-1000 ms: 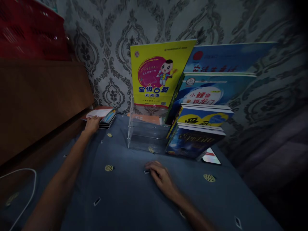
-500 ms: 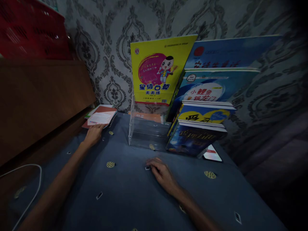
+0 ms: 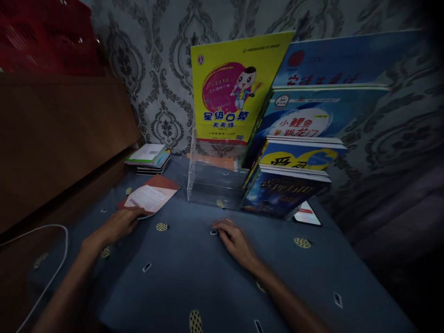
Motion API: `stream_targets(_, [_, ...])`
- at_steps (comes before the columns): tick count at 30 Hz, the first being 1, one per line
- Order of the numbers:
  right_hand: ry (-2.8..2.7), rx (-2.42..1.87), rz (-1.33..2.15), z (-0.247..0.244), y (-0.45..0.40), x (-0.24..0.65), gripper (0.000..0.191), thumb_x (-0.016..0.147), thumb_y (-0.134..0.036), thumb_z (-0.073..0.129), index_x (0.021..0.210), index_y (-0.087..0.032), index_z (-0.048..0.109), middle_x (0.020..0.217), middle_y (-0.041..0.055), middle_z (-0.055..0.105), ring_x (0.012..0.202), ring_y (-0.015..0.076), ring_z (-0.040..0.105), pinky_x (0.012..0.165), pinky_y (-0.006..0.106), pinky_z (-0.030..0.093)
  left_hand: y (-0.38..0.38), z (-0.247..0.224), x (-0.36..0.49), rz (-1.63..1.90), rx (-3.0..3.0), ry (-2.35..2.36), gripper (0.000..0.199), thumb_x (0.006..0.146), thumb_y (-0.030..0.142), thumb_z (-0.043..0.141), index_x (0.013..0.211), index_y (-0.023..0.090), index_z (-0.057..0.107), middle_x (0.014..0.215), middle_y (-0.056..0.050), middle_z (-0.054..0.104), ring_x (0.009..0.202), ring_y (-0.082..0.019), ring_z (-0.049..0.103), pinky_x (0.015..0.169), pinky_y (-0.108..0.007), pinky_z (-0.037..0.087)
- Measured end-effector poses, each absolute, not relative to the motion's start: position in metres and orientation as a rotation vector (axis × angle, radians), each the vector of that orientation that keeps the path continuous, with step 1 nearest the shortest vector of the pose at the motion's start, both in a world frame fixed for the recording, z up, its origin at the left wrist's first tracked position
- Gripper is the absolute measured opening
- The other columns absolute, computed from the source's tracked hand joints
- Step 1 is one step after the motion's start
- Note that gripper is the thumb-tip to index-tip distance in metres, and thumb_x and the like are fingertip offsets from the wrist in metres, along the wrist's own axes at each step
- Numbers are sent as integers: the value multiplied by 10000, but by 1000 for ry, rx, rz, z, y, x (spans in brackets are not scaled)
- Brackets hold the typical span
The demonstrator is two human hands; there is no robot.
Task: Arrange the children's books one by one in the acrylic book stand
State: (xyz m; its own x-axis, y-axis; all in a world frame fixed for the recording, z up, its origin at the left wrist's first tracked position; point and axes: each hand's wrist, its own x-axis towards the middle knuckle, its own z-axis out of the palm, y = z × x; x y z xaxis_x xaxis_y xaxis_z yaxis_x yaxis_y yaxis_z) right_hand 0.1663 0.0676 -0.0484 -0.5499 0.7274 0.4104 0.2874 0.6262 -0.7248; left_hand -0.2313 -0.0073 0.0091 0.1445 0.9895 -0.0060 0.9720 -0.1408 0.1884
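My left hand (image 3: 125, 222) grips the near edge of a thin red-brown book (image 3: 152, 196) with a pale panel of print on its cover. Behind that book lies a small stack of books (image 3: 149, 157), a white and green one on top. My right hand (image 3: 236, 243) rests on the blue cloth with its fingers curled, and whether anything is under them is hidden. Beyond it stands a clear acrylic book rack (image 3: 208, 185). A yellow workbook (image 3: 236, 92) leans in the rack's back left, and several blue books (image 3: 312, 115) fill its right side in tiers.
A phone (image 3: 307, 214) with a lit screen lies beside the rack's right end. The patterned blue cloth (image 3: 180, 273) covers the surface. On the left are a brown wooden cabinet (image 3: 62, 138), a red crate (image 3: 48, 37) on it and a white cable (image 3: 64, 245).
My left hand has drawn the red-brown book off the stack toward me, uncovering the white and green book. The right hand stays in nearly the same place. The view has shifted slightly.
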Motion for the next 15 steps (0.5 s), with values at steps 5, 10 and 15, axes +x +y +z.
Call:
stream_targets(5, [-2129, -779, 777, -50, 69, 167, 298, 915, -98, 461, 969, -229, 723, 1018, 76, 758, 1003, 229, 690, 901, 403, 553, 6, 30, -238, 46, 2068, 1795, 521, 872, 595, 537, 1203, 235, 715, 1160, -71, 753, 1041, -253, 696, 890, -300, 555])
stream_targets(10, [-2139, -796, 779, -46, 67, 166, 303, 915, -103, 458, 971, -225, 730, 1011, 78, 759, 1001, 233, 691, 901, 411, 559, 69, 14, -243, 169, 2031, 2253, 549, 965, 532, 392, 1338, 183, 593, 1338, -125, 654, 1230, -269, 613, 1056, -369, 468])
stream_targets(15, [-2126, -792, 776, -43, 65, 167, 309, 903, -89, 470, 972, -234, 735, 1012, 74, 757, 993, 228, 692, 893, 406, 560, 103, -21, -243, 189, 1926, 2524, 561, 1006, 438, 320, 1431, 111, 486, 1423, -238, 562, 1308, -347, 553, 1062, -526, 428])
